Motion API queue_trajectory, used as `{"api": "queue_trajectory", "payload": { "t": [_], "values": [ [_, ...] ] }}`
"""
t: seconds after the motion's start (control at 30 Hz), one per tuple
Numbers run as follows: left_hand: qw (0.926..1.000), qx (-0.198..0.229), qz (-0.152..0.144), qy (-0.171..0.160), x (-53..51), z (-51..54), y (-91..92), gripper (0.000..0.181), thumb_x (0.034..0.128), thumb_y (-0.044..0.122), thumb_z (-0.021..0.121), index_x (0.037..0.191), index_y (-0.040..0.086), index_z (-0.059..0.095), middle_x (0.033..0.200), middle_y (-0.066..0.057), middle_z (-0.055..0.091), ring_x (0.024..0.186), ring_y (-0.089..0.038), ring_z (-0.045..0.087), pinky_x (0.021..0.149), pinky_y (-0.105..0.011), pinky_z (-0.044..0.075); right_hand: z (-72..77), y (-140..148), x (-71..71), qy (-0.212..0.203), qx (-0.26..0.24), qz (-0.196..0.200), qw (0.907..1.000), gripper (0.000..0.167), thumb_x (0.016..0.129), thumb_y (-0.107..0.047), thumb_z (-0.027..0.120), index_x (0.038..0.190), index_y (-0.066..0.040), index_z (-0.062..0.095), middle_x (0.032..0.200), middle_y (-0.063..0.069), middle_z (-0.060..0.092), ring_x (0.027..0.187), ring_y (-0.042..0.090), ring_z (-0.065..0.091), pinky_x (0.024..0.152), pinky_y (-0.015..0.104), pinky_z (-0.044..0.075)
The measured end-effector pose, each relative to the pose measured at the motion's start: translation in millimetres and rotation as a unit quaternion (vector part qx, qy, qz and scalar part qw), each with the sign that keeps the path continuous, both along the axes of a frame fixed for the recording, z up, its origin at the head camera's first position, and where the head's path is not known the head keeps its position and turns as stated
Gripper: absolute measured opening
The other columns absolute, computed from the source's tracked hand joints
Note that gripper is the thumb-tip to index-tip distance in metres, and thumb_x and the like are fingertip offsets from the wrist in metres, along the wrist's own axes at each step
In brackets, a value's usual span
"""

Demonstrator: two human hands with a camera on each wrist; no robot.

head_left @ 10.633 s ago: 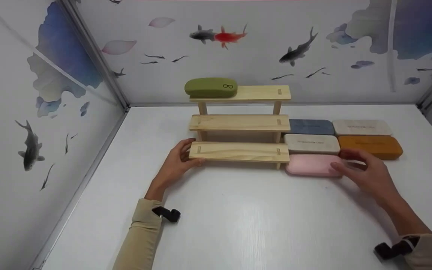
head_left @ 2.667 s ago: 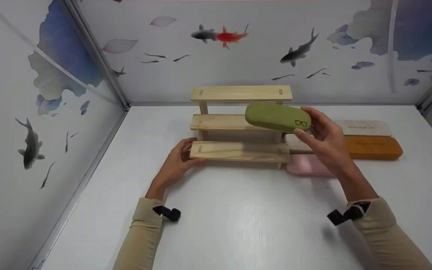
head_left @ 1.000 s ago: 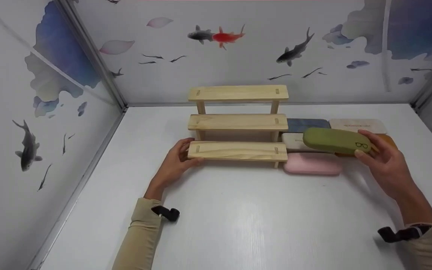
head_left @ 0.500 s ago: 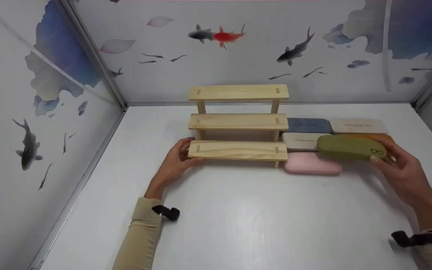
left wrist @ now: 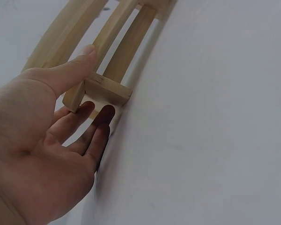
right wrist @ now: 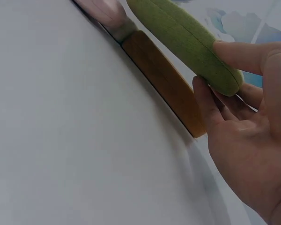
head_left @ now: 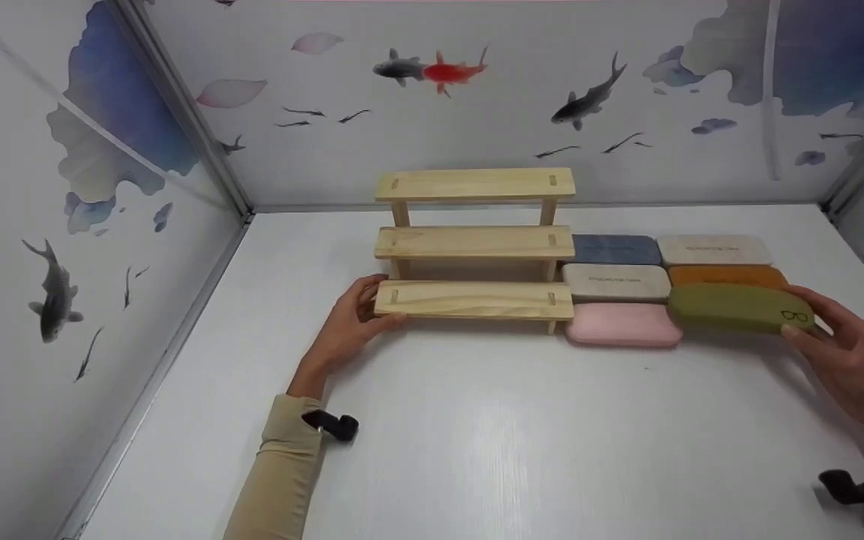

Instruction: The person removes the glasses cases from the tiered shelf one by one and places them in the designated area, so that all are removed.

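My right hand pinches one end of a green glasses case, which has a small glasses drawing on it. In the right wrist view the case hangs above the table, with the thumb on one side and fingers on the other. Below and behind it lies an orange case, partly covered in the head view. To its left sits a pink case. My left hand grips the left end of the lowest board of a three-step wooden shelf, thumb at the front edge and fingers behind.
Behind the pink case lies a cream case. Farther back are a blue case and another pale case. These cases stand close together at the shelf's right side. Walls printed with fish rise at the back and left.
The green case was on the top board, then my right hand lifted it off and carried it right and forward, past the orange case. My left hand has stayed at the shelf.
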State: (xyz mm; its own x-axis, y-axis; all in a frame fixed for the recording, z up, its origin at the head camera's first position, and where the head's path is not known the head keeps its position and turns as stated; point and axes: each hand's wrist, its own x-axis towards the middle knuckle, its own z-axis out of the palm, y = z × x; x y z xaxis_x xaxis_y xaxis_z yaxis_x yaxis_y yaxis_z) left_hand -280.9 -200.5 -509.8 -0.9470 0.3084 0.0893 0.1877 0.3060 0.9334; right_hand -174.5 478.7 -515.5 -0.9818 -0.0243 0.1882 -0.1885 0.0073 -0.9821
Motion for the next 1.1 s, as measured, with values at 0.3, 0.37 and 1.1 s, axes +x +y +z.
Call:
{"api": "queue_trajectory", "payload": {
  "t": [0.3,0.37,1.1],
  "values": [
    [1.0,0.0,0.004,-0.003,1.6,2.6,0.4,0.085,0.0968,0.03,0.085,0.165,0.012,0.038,0.16,-0.004,0.058,0.143,-0.026,0.061,0.119,-0.047,0.052,-2.2,21,3.0,-0.032,-0.012,-0.011,0.9994,0.072,0.106,0.009,0.06,0.17,-0.01,0.033,0.161,-0.01,0.035,0.132,-0.004,0.049,0.1,0.006,0.052],
    [1.0,0.004,0.003,-0.005,1.8,2.9,1.0,0.086,0.0969,0.03,0.085,0.165,0.011,0.037,0.16,-0.005,0.058,0.143,-0.027,0.061,0.118,-0.048,0.052,-3.4,24,3.1,-0.044,-0.017,-0.008,0.9989,0.074,0.105,0.01,0.061,0.17,-0.01,0.032,0.16,-0.011,0.035,0.131,-0.005,0.05,0.1,0.006,0.052],
    [0.9998,-0.008,0.008,-0.017,3.1,5.4,2.8,0.089,0.0957,0.035,0.086,0.167,0.013,0.036,0.167,-0.008,0.049,0.145,-0.03,0.059,0.118,-0.048,0.053,-5.5,17,2.3,-0.101,0.294,-0.047,0.9493,0.081,0.113,-0.027,0.061,0.176,-0.017,0.011,0.183,0.017,0.008,0.151,-0.005,0.025,0.112,-0.002,0.03]
  ]
}}
